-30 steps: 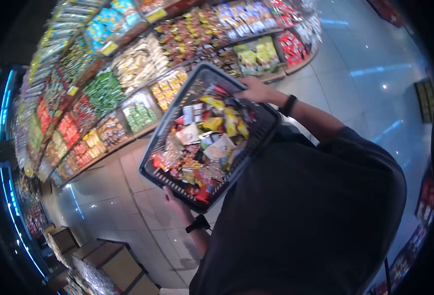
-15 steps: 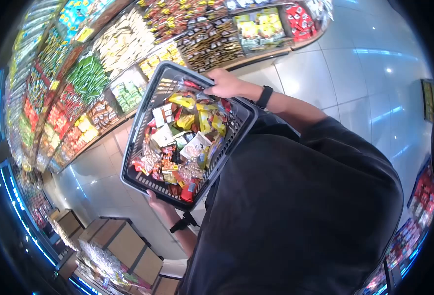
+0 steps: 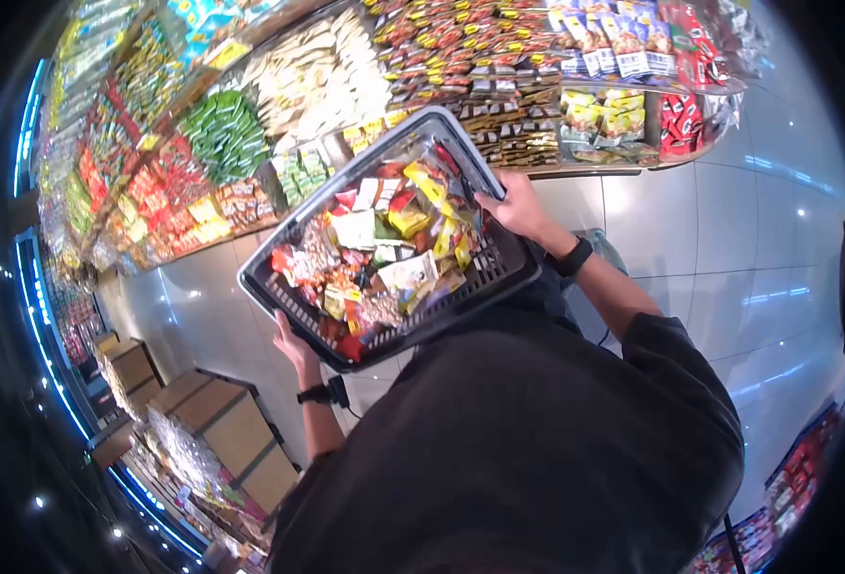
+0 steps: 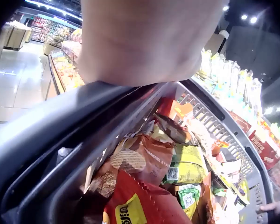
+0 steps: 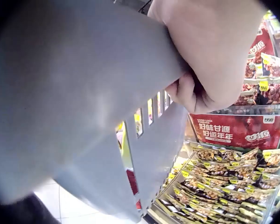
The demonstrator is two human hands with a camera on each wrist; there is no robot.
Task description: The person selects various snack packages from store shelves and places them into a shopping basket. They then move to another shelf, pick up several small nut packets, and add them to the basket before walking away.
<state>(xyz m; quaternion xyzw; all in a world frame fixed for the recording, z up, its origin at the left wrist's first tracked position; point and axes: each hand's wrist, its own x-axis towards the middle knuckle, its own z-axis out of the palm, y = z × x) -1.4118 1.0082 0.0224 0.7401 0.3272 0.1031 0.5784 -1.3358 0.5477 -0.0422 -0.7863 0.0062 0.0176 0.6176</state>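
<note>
A grey plastic basket (image 3: 262, 299) full of mixed snack packets (image 3: 384, 239) is held tilted against the front of the person's body in the head view. The left hand (image 3: 293, 346) grips its lower left rim, fingers hidden beneath. At the upper right rim the right hand (image 3: 518, 205) is curled over the edge; in the right wrist view the fingers of that hand (image 5: 200, 51) wrap under the rim. The left wrist view shows a red packet (image 4: 144, 200) and a green-yellow packet (image 4: 189, 163) inside the basket, with the left hand (image 4: 140, 42) above.
Sloped display bins hold green packets (image 3: 223, 136), pale packets (image 3: 319, 75) and red packets (image 3: 680, 122) beyond the basket. Cardboard-coloured boxes (image 3: 241, 430) stand at lower left. Tiled floor (image 3: 652, 225) lies to the right, and more goods (image 3: 800, 478) are at lower right.
The basket first shifted left in the head view, then back right, and now lies at a flatter angle. Both hands have kept their hold on it. The display bins now appear further right.
</note>
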